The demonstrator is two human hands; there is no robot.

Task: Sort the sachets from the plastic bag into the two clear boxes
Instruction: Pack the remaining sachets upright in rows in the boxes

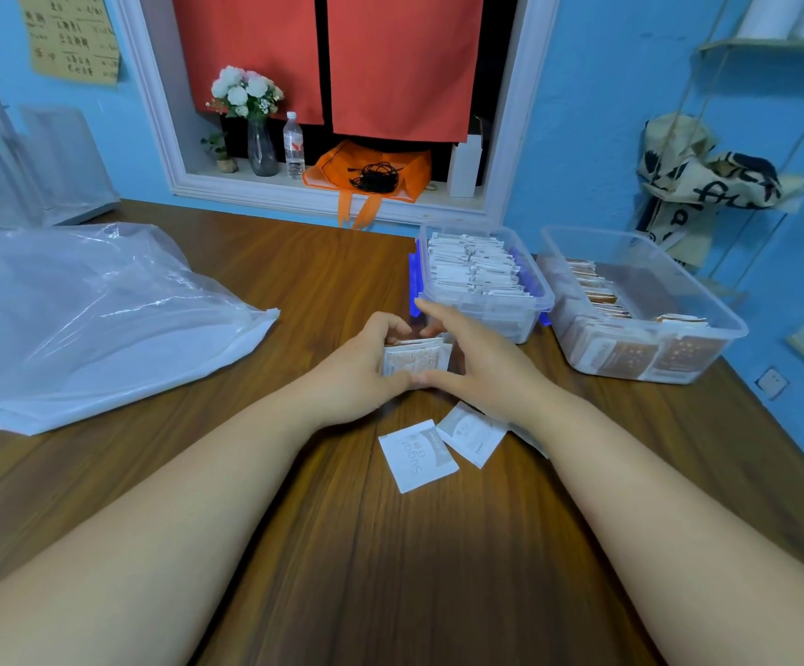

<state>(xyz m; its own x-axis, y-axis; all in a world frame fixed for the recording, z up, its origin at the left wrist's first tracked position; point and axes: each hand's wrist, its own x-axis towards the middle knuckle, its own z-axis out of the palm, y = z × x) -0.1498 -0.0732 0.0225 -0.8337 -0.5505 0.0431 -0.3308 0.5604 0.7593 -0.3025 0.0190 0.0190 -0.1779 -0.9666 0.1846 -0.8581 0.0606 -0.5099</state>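
A small stack of brown-and-white sachets stands on edge on the wooden table, held between my two hands. My left hand grips its left side with curled fingers. My right hand cups the right side, fingers over the top and thumb below. Two white sugar sachets lie flat just in front of my wrists. The clear box with blue clips holds white sachets. The clear box to its right holds brown ones. The plastic bag lies flattened at the left.
A window ledge at the back carries a flower vase, a water bottle and an orange bag. Clear acrylic stands sit at the far left. A patterned cloth bag hangs on the blue wall to the right.
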